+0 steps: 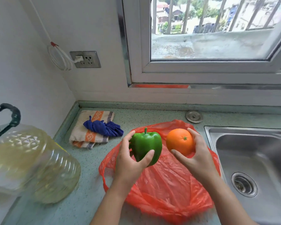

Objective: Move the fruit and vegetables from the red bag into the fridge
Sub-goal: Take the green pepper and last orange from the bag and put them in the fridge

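Note:
A red plastic bag lies crumpled and flat on the green counter, just left of the sink. My left hand grips a green bell pepper, stem up, above the bag's far left part. My right hand holds an orange beside the pepper, above the bag's far right part. The two items are a small gap apart. I see nothing else inside the bag. No fridge is in view.
A steel sink with a drain sits at the right. A folded striped towel with a blue cloth on it lies at the back left. A big clear oil jug stands at the left edge. A window is behind the counter.

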### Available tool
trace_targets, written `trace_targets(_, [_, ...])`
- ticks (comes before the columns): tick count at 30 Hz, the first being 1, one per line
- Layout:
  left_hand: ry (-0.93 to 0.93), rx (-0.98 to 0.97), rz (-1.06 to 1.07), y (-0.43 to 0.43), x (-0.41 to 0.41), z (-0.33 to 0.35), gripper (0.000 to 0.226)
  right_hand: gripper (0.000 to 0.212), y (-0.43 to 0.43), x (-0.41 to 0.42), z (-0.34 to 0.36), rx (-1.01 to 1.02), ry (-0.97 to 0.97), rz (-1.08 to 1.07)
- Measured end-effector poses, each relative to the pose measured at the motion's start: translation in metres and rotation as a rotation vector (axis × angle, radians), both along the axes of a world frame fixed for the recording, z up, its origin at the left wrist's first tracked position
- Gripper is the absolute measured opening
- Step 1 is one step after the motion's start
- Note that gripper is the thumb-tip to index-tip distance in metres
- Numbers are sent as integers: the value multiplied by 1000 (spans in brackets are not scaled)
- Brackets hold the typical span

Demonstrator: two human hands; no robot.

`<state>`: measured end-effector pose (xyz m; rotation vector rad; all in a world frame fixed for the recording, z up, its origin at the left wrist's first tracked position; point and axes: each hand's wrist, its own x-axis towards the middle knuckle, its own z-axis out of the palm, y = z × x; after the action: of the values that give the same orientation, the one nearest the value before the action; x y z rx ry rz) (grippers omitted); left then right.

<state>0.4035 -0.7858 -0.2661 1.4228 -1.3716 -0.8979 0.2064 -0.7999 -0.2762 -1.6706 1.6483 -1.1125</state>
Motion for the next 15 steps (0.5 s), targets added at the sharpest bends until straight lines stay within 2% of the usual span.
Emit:
trace_targets(9, [82,-79,-362,35,3,21,74,77,101,14,43,-66,-34,-321])
trace_targets(15, [134,-95,-548,70,-7,11,78,81,177,24,47,-10,-7,-557])
